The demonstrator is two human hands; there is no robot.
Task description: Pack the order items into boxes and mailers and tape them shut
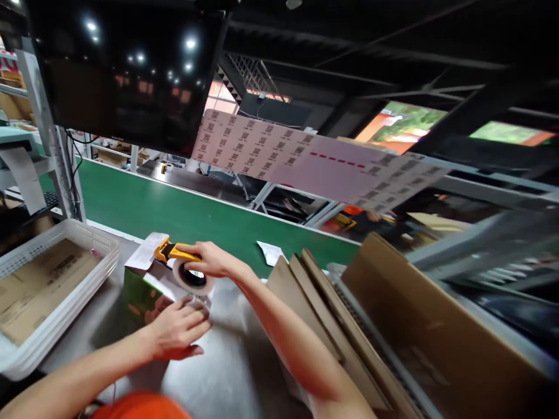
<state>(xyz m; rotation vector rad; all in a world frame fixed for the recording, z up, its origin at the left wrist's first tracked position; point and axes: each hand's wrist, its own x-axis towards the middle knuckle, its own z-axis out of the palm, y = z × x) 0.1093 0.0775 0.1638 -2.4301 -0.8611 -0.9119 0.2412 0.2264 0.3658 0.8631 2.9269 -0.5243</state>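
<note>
My right hand (212, 259) is closed around the yellow handle of a tape dispenser (165, 251), which carries a large roll of clear tape (183, 278). The dispenser is over the top of a green printed box (138, 295) standing on the metal table. My left hand (181, 329) lies with fingers stretched out on the near right side of the box, close below the tape roll. A white paper slip (147, 250) sits at the far left edge of the box top. The box's near face is partly hidden by my left hand and forearm.
At left, stacked white plastic baskets (111, 256) hold flat cardboard. Cardboard sheets (305, 308) stand upright at right. Beyond the metal table (236, 349) runs a green conveyor belt (174, 209) with a white packet (271, 253) on it. A dark monitor (126, 75) hangs above.
</note>
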